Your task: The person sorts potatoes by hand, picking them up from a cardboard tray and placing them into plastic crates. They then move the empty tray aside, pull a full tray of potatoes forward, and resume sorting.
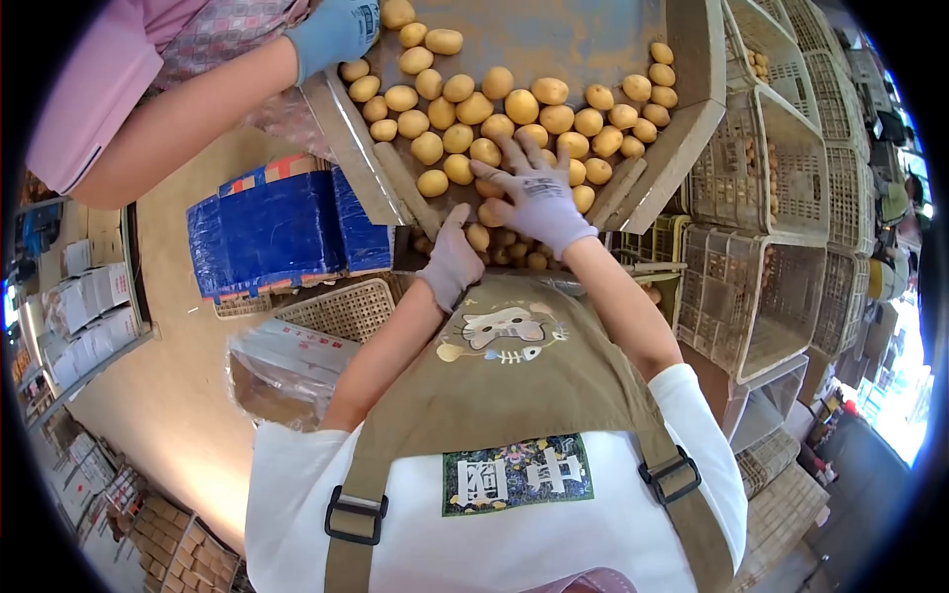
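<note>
Several round yellow potatoes (pixel 522 106) lie spread over a metal sorting chute (pixel 554 35) at the top centre. My right hand (pixel 539 193), in a pale glove with dark print, rests on the potatoes near the chute's mouth, its fingers spread. Just to its left and lower, my left hand (pixel 455 255), also gloved, is by the chute's lower edge, thumb side up, beside a potato at the mouth. Its other fingers are hidden from view. Below the mouth, between my hands, more potatoes (pixel 516 249) sit in shadow.
A co-worker's blue-gloved hand (pixel 336 38) is at the chute's upper left. Stacked plastic crates (pixel 727 178) stand on the right, some holding potatoes. On the left are a blue-covered box (pixel 267 232), a woven basket (pixel 348 311) and a plastic-wrapped box (pixel 287 361).
</note>
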A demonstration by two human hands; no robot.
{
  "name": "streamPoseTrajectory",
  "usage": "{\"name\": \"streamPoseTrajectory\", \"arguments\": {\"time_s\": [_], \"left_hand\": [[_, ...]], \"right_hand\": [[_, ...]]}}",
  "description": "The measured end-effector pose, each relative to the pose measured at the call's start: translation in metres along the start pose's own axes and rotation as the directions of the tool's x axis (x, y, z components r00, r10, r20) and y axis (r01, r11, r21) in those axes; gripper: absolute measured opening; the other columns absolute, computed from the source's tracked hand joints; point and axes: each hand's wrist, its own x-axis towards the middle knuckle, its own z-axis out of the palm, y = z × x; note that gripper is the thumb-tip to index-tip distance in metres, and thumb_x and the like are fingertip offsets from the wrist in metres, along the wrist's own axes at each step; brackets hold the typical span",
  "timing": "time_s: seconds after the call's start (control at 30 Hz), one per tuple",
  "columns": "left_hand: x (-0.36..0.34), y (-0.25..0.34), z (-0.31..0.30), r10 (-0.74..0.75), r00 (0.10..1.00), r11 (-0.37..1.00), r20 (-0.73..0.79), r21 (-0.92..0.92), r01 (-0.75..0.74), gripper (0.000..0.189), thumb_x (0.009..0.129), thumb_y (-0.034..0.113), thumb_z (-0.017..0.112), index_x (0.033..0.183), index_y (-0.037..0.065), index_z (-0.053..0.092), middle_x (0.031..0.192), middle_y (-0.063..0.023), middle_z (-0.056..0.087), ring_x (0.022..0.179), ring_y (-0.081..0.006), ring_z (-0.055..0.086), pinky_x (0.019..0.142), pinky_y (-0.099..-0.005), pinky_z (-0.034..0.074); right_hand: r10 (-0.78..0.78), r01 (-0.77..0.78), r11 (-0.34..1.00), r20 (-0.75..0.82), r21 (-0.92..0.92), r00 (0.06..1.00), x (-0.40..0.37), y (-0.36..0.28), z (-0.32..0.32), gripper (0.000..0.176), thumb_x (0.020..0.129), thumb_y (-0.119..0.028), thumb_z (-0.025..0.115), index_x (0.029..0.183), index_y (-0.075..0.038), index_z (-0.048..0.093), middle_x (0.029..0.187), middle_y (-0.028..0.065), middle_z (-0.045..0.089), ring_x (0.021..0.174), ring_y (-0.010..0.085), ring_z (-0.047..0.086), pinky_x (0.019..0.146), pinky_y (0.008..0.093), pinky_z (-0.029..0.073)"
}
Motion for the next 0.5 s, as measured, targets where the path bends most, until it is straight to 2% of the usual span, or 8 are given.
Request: {"name": "streamPoseTrajectory", "arguments": {"time_s": [0.03, 0.13, 0.23, 0.3, 0.33, 0.37, 0.4, 0.5], "left_hand": [[-0.009, 0.001, 0.010, 0.061, 0.996, 0.998, 0.059, -0.027, -0.059, 0.059, 0.106, 0.045, 0.031, 0.153, 0.009, 0.037, 0.155, -0.0095, 0.043, 0.142, -0.0232, 0.042, 0.120, -0.0363, 0.033], [-0.002, -0.002, -0.007, 0.229, 0.972, 0.970, 0.049, 0.079, -0.232, 0.061, 0.105, 0.051, 0.031, 0.151, 0.012, 0.039, 0.155, -0.0099, 0.043, 0.147, -0.0198, 0.036, 0.117, -0.0492, 0.036], [0.005, 0.000, -0.007, 0.072, 0.997, 0.986, -0.004, -0.149, -0.072, 0.078, 0.095, 0.069, 0.040, 0.154, 0.018, 0.034, 0.154, -0.0083, 0.041, 0.143, -0.0299, 0.036, 0.113, -0.0639, 0.030], [0.028, 0.003, -0.026, -0.010, 0.983, 0.953, 0.183, -0.295, 0.065, 0.085, 0.091, 0.077, 0.042, 0.154, 0.022, 0.032, 0.153, -0.0081, 0.040, 0.140, -0.0371, 0.035, 0.110, -0.0754, 0.023], [0.027, 0.004, -0.021, 0.002, 0.987, 0.957, 0.158, -0.285, 0.043, 0.085, 0.091, 0.077, 0.041, 0.154, 0.022, 0.032, 0.153, -0.0085, 0.040, 0.140, -0.0368, 0.035, 0.110, -0.0749, 0.024], [0.025, 0.004, -0.017, 0.014, 0.991, 0.960, 0.129, -0.279, 0.023, 0.084, 0.091, 0.077, 0.041, 0.154, 0.022, 0.033, 0.153, -0.0089, 0.040, 0.140, -0.0366, 0.036, 0.111, -0.0743, 0.024], [0.021, 0.004, -0.013, 0.027, 0.995, 0.962, 0.100, -0.274, 0.001, 0.084, 0.091, 0.077, 0.041, 0.154, 0.022, 0.033, 0.153, -0.0093, 0.040, 0.140, -0.0364, 0.036, 0.111, -0.0738, 0.024], [0.020, 0.003, -0.014, 0.029, 0.978, 0.969, 0.208, -0.248, 0.024, 0.090, 0.088, 0.081, 0.039, 0.154, 0.021, 0.033, 0.153, -0.0100, 0.041, 0.138, -0.0377, 0.039, 0.111, -0.0739, 0.024]], "right_hand": [[0.064, -0.064, 0.998, 0.051, -0.003, 0.997, -0.009, 0.004, -0.002, 0.058, 0.084, -0.042, 0.067, 0.140, -0.038, 0.056, 0.159, 0.0117, 0.037, 0.149, 0.0359, 0.027, 0.113, 0.0703, 0.017], [0.132, -0.130, 0.991, 0.167, -0.022, 0.977, -0.045, 0.012, -0.010, 0.056, 0.085, -0.044, 0.065, 0.140, -0.035, 0.057, 0.160, 0.0096, 0.036, 0.150, 0.0390, 0.023, 0.111, 0.0724, 0.019], [0.076, -0.070, 0.996, 0.125, -0.057, 0.989, -0.054, 0.007, -0.015, 0.050, 0.085, -0.042, 0.067, 0.133, -0.029, 0.063, 0.156, 0.0108, 0.042, 0.147, 0.0361, 0.032, 0.109, 0.0697, 0.027], [0.138, -0.165, 0.975, 0.181, 0.146, 0.974, -0.041, 0.022, -0.018, 0.045, 0.085, -0.042, 0.067, 0.128, -0.025, 0.066, 0.153, 0.0132, 0.045, 0.143, 0.0341, 0.037, 0.109, 0.0674, 0.031], [0.163, -0.215, 0.946, 0.214, 0.245, 0.963, -0.033, 0.029, -0.021, 0.044, 0.085, -0.042, 0.066, 0.125, -0.023, 0.068, 0.151, 0.0143, 0.047, 0.142, 0.0332, 0.040, 0.109, 0.0662, 0.033], [0.343, -0.317, 0.778, 0.056, 0.542, 0.938, -0.028, 0.033, -0.024, 0.041, 0.085, -0.043, 0.066, 0.119, -0.018, 0.069, 0.147, 0.0182, 0.050, 0.137, 0.0307, 0.047, 0.107, 0.0634, 0.036], [0.397, -0.303, 0.807, -0.085, 0.507, 0.914, -0.020, 0.037, -0.032, 0.049, 0.087, -0.045, 0.065, 0.129, -0.020, 0.064, 0.152, 0.0243, 0.042, 0.143, 0.0380, 0.037, 0.111, 0.0673, 0.028], [0.408, -0.410, 0.907, 0.045, 0.092, 0.912, -0.013, 0.023, -0.023, 0.064, 0.086, -0.052, 0.066, 0.144, -0.030, 0.053, 0.160, 0.0274, 0.027, 0.149, 0.0504, 0.016, 0.115, 0.0701, 0.011]]}}
